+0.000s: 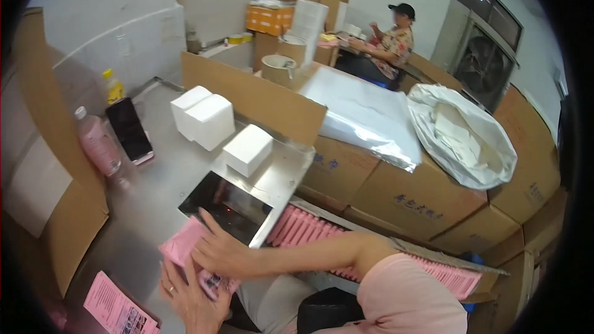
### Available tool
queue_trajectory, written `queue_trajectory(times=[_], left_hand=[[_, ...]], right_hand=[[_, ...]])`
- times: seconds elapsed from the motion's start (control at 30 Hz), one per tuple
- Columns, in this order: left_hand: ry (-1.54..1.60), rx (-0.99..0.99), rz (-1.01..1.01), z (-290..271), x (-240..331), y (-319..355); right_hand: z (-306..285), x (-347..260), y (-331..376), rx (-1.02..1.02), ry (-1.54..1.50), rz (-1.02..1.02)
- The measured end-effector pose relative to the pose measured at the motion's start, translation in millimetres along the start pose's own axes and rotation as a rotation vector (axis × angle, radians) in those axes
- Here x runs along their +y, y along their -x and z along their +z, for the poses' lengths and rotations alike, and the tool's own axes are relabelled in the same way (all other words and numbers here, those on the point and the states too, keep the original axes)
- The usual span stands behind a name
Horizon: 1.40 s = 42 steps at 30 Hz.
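Observation:
Between my two hands is a soft pink packet [180,240] with a printed end near my lap. My left hand [190,294], with a ring on one finger, holds its lower side. From the right, my right hand [226,251] lies closed over its top, hiding the middle of it. Just beyond them, a black glossy panel [234,205] with a small red light is set at the metal table's edge. Flat pink printed packaging [119,307] lies to the left of my left hand.
White paper stacks [203,117] stand on the metal table [158,179], near a phone [129,130] and a pink bottle [98,142]. At right, an open carton holds rows of pink packets [303,229]. Cartons [396,192] carry plastic film [365,111] and a white sack [464,136]. Another person [393,49] sits behind.

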<state>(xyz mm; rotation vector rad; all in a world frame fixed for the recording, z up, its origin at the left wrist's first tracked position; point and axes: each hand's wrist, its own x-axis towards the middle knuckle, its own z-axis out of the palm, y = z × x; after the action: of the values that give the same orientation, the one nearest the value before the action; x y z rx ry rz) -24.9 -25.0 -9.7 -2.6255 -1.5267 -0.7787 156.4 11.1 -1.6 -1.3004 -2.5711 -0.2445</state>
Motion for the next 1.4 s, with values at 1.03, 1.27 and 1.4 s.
queue_trajectory(times=[1.03, 1.27, 1.4], left_hand=[[0.160, -0.102, 0.073, -2, 15, -26], [0.159, -0.183, 0.071, -44, -5, -8], [0.353, -0.062, 0.024, -23, 13, -14]], right_hand=[[-27, 177, 49, 0.600, 0.214, 0.479], [-10, -41, 61, 0.356, -0.208, -0.376], [15, -7, 0, 0.265, -0.095, 0.025]])
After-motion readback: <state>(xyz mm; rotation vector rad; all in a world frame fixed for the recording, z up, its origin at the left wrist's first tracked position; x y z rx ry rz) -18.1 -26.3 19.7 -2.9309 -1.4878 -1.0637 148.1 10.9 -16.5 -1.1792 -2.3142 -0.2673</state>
